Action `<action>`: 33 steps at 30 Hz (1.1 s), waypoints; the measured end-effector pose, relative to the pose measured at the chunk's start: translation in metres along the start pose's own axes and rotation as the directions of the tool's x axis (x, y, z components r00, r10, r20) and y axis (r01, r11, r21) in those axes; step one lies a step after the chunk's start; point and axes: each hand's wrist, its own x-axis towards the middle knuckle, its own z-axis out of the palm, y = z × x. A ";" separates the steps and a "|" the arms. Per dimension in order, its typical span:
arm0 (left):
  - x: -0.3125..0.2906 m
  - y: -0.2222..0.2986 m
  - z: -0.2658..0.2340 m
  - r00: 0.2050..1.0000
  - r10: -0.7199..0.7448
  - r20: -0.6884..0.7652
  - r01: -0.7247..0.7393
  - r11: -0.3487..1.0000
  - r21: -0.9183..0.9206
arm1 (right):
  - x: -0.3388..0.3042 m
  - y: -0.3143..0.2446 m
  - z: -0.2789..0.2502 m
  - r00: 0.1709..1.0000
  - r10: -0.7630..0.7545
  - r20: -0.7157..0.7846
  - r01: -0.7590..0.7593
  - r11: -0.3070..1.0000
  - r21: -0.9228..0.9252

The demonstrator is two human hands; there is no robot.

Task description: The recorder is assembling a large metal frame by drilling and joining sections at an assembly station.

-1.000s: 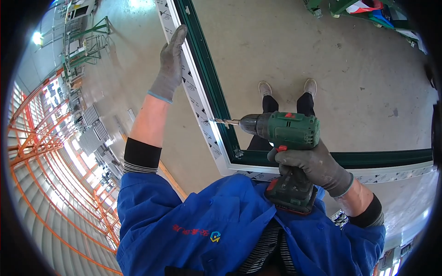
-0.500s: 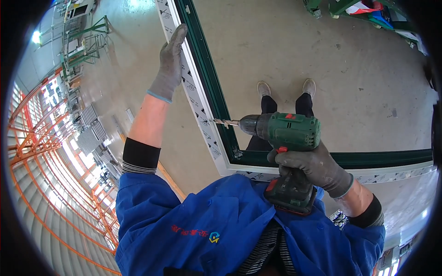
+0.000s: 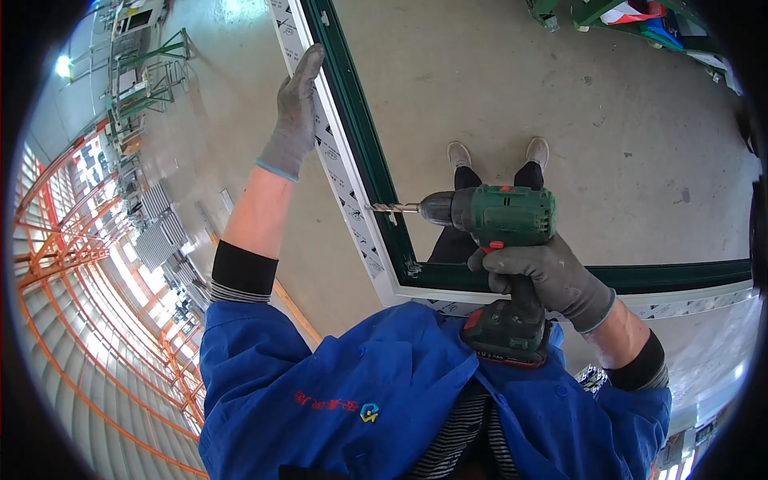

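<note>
1. My left hand (image 3: pixel 298 112) lies against the frame (image 3: pixel 358 120), grip unclear; weak support could let it shift.
2. My right hand (image 3: pixel 554 282) clasps the drill (image 3: pixel 512 216) near the frame's near-left corner; tilting could make the bit (image 3: pixel 398 208) skid.

One gloved left hand (image 3: pixel 297 100), one gloved right hand (image 3: pixel 552 276), one green drill (image 3: pixel 512 218), one drill bit (image 3: pixel 396 208), one battery pack (image 3: pixel 504 334), one left frame member (image 3: pixel 360 128), one near frame member (image 3: pixel 672 278), one blue jacket (image 3: pixel 376 352), two black cuffs (image 3: pixel 246 268), two pale shoes (image 3: pixel 538 152).
</note>
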 end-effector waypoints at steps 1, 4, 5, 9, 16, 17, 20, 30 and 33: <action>-0.001 0.001 0.001 1.000 -0.001 0.000 0.001 1.000 0.001 | 0.000 0.000 0.000 1.000 0.000 0.000 0.000 1.000 0.001; -0.003 0.003 0.006 1.000 -0.024 -0.019 0.024 0.999 -0.022 | -0.001 0.000 0.000 1.000 -0.002 0.007 0.002 1.000 0.011; -0.004 0.003 0.008 1.000 -0.006 -0.030 0.005 1.000 -0.031 | -0.001 0.000 0.000 1.000 -0.002 0.014 0.002 1.000 0.011; 0.000 -0.001 0.002 0.999 0.021 -0.029 -0.021 1.000 -0.004 | -0.002 0.002 -0.001 0.999 -0.009 0.033 0.009 1.000 -0.002; -0.002 0.001 0.001 1.000 -0.009 -0.013 0.010 0.997 0.075 | -0.002 0.000 -0.002 1.000 0.007 0.016 -0.007 1.000 0.000; -0.002 0.002 0.001 1.000 -0.021 -0.013 0.022 0.998 0.066 | -0.002 0.000 -0.002 1.000 0.011 0.021 -0.011 1.000 0.010; -0.002 0.001 -0.001 1.000 -0.018 -0.006 0.018 0.999 0.050 | -0.001 -0.002 -0.004 0.999 0.013 0.032 -0.014 1.000 0.008; -0.004 0.003 0.004 0.999 -0.046 0.012 0.046 0.998 -0.041 | 0.010 -0.009 -0.012 0.999 0.024 0.048 -0.020 0.996 -0.086; -0.003 0.002 0.007 0.999 -0.048 -0.025 0.047 0.999 -0.022 | 0.009 -0.002 -0.011 0.999 0.006 0.049 -0.002 0.997 -0.076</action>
